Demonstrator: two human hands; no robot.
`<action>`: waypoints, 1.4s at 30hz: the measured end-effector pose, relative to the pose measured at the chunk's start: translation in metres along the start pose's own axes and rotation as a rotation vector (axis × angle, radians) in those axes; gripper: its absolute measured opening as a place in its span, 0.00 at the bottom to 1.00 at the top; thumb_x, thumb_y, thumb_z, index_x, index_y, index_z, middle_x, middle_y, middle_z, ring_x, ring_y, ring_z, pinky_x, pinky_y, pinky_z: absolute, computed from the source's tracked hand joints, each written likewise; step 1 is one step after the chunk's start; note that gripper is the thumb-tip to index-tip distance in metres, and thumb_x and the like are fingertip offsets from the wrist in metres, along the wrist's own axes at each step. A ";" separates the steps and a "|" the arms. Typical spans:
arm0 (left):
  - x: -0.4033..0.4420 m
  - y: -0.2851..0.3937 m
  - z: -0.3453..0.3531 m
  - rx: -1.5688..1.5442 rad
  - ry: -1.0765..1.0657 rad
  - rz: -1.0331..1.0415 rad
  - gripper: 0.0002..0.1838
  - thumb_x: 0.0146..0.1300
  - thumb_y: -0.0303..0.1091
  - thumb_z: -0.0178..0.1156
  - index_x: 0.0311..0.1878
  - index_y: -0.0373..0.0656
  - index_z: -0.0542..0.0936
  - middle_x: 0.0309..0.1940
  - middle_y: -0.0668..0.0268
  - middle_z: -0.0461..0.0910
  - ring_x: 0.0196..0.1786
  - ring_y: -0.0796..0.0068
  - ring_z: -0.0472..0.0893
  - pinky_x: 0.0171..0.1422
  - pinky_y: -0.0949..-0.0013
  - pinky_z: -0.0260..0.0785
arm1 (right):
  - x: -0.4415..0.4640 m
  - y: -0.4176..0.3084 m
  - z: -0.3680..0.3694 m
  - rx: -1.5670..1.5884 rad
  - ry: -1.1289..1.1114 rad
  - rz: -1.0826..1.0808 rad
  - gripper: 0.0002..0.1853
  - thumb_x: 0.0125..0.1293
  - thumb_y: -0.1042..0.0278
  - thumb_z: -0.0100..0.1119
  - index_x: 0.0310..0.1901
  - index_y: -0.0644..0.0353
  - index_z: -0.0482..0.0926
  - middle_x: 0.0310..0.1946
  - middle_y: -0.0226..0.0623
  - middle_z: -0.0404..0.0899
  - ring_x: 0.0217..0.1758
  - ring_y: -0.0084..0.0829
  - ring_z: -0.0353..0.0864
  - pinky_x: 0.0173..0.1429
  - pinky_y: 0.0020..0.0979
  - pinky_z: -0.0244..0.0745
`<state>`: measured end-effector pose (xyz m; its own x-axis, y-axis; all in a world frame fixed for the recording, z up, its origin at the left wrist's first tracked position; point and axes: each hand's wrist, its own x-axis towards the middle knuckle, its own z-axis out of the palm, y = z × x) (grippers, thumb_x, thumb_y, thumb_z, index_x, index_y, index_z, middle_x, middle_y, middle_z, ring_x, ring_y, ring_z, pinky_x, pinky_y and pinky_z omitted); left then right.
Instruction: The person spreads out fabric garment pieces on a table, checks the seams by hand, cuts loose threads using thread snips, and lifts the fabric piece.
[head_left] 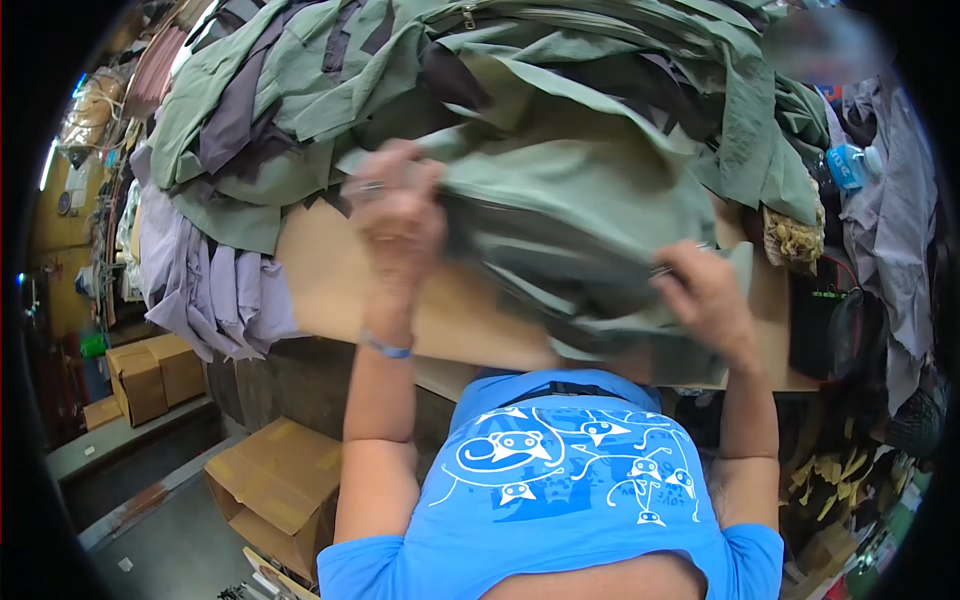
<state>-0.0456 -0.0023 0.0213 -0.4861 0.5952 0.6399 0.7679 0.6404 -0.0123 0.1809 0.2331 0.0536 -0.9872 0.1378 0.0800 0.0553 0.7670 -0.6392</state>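
Green cloth [600, 165] is hanging between both hands over the brown tabletop [330, 270], its near edge drooping by the person's waist. Left hand [395, 210] is blurring at the cloth's left side, fingers curling; can't tell if it's pinching fabric. Right hand [705, 300] is gripping the right edge, thumb closing against bent fingers.

Progress as I read it: piece is being handled mid-spread, partly opened out. It isn't lying flat, and folds are running through the middle. No neat stack showing near the hands. Big heap of green and dark fabric [240, 110] is sitting loose behind it, looking unsorted. Lavender cloth [215, 290] is draping off the table's left side, apart from the hands
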 end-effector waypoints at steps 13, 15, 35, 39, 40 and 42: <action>0.036 -0.014 -0.043 0.024 -0.290 0.835 0.11 0.52 0.31 0.54 0.41 0.47 0.77 0.47 0.65 0.71 0.49 0.69 0.76 0.44 0.67 0.76 | 0.014 -0.045 0.065 0.232 -0.196 -0.294 0.12 0.58 0.73 0.57 0.45 0.58 0.75 0.39 0.38 0.78 0.42 0.41 0.78 0.47 0.38 0.71; -0.007 0.002 -0.009 -0.123 -0.657 0.963 0.10 0.51 0.30 0.54 0.39 0.45 0.76 0.52 0.64 0.68 0.49 0.69 0.76 0.50 0.69 0.75 | 0.002 -0.026 0.069 0.238 -0.211 -0.217 0.13 0.57 0.75 0.58 0.45 0.57 0.75 0.39 0.36 0.78 0.42 0.40 0.77 0.48 0.37 0.71; -0.073 0.022 0.015 -0.395 -0.534 0.028 0.38 0.46 0.40 0.68 0.62 0.52 0.65 0.60 0.63 0.67 0.59 0.54 0.69 0.62 0.55 0.64 | 0.077 0.045 0.053 -0.225 0.414 -0.209 0.08 0.58 0.75 0.54 0.39 0.55 0.77 0.40 0.30 0.79 0.43 0.32 0.79 0.63 0.40 0.57; -0.089 0.006 0.018 -0.143 -0.347 0.151 0.33 0.47 0.30 0.59 0.61 0.57 0.69 0.61 0.64 0.68 0.62 0.53 0.68 0.64 0.53 0.61 | 0.066 0.029 0.029 -0.263 0.563 -0.223 0.07 0.60 0.76 0.52 0.39 0.56 0.75 0.31 0.33 0.77 0.31 0.34 0.78 0.43 0.32 0.70; -0.092 0.003 0.015 -0.072 -0.273 0.185 0.31 0.47 0.28 0.57 0.59 0.56 0.71 0.61 0.65 0.68 0.62 0.53 0.67 0.64 0.53 0.61 | 0.069 0.031 0.022 -0.235 0.649 -0.295 0.07 0.60 0.77 0.52 0.39 0.57 0.75 0.28 0.34 0.75 0.27 0.36 0.75 0.32 0.30 0.69; -0.097 -0.003 0.009 0.065 -0.133 0.144 0.27 0.47 0.25 0.54 0.55 0.56 0.74 0.59 0.66 0.71 0.62 0.56 0.68 0.65 0.53 0.59 | 0.070 0.034 0.009 -0.269 0.723 -0.283 0.07 0.60 0.78 0.53 0.39 0.57 0.75 0.29 0.34 0.76 0.27 0.36 0.75 0.31 0.30 0.69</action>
<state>-0.0046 -0.0577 -0.0472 -0.4277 0.7386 0.5210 0.8067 0.5720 -0.1486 0.1120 0.2631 0.0311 -0.6340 0.2155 0.7427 -0.0571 0.9447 -0.3229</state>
